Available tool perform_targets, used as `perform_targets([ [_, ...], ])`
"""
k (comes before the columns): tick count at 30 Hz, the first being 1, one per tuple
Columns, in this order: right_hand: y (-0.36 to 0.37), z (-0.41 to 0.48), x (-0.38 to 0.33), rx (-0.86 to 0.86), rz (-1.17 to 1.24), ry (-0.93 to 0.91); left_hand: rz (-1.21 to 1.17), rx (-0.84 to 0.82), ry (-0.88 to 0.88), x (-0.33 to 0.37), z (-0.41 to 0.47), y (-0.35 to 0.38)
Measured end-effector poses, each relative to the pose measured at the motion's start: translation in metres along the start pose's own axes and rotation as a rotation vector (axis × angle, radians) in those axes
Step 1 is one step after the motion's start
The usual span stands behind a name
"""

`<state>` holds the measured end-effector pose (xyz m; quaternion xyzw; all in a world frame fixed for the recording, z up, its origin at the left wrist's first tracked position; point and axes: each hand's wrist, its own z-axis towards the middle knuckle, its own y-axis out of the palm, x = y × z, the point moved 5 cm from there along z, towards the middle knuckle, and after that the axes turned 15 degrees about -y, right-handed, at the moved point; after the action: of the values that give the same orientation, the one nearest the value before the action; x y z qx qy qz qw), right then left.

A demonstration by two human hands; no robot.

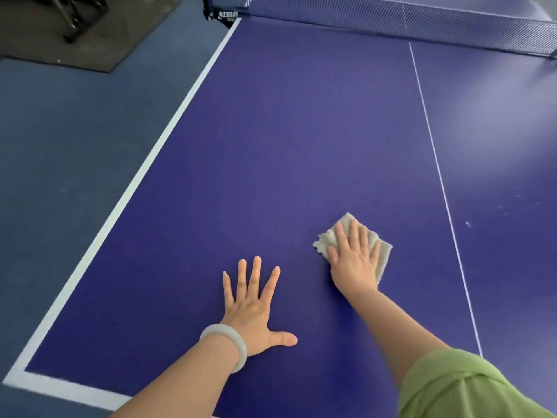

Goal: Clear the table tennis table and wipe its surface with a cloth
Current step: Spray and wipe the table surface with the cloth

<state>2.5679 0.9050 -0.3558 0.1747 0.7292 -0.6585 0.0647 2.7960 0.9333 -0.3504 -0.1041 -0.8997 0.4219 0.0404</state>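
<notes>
The blue table tennis table point(286, 131) fills most of the view, with white edge lines and a thin white centre line. My right hand point(354, 260) presses flat on a folded beige cloth point(382, 251) that lies on the table's near half, left of the centre line. My left hand point(253, 309) rests flat on the bare surface with its fingers spread, holding nothing, a pale bangle on its wrist. The two hands are apart, the left nearer to me.
The net point(422, 22) runs across the far end, its black post clamp point(223, 15) at the table's left edge. Blue floor lies to the left, with a dark mat point(90, 40) and black frame legs at the far left. A few pale specks point(468, 224) mark the right half.
</notes>
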Motion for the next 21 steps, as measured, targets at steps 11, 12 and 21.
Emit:
perform_targets([
  [11,-0.002,-0.020,0.004,-0.037,-0.007,0.174,-0.199,0.184,-0.131,-0.136,-0.032,0.000],
  [12,-0.003,-0.013,0.001,-0.025,0.007,0.247,-0.196,0.172,-0.215,-0.157,-0.037,0.008],
  [21,0.063,0.045,-0.214,-0.182,0.013,-0.175,-0.215,0.092,-0.331,-0.203,-0.038,0.035],
])
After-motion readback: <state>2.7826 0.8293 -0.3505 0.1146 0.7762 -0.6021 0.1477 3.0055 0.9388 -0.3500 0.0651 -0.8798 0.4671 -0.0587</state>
